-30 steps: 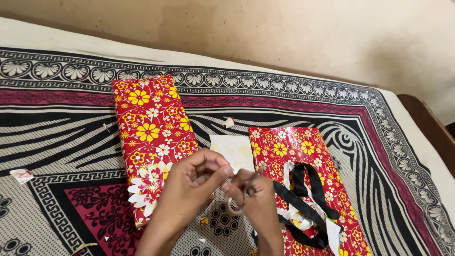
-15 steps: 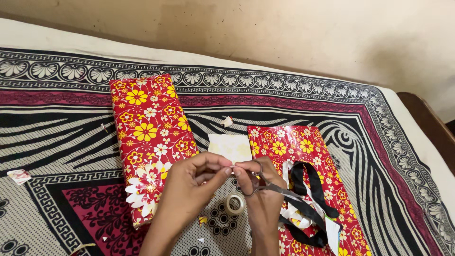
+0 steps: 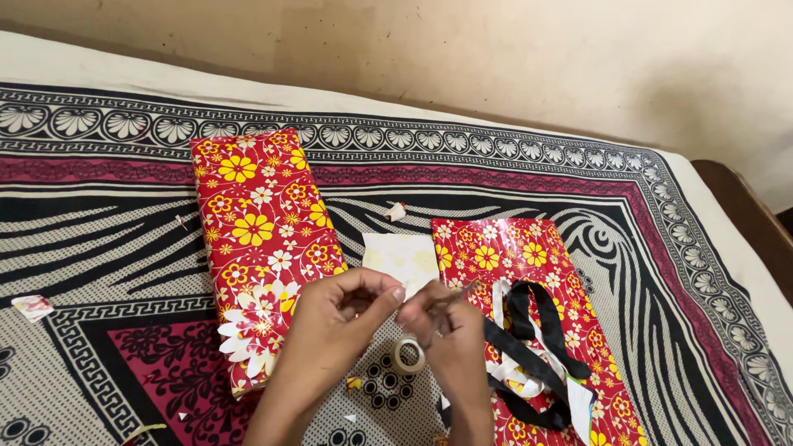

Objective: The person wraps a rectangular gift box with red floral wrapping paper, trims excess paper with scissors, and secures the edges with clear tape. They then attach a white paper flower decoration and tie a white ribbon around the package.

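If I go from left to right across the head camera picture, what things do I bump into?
Small paper scrap → wrapped box → left hand → tape roll → right hand → black and white ribbons lying on the flat sheet of wrapping paper.

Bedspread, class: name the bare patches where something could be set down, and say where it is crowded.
Free: the bedspread left of the wrapped box, apart from a paper scrap; the far border strip behind the box; the right side beyond the wrapping sheet. Crowded: the near middle, where the left hand, right hand, tape roll and ribbons cluster.
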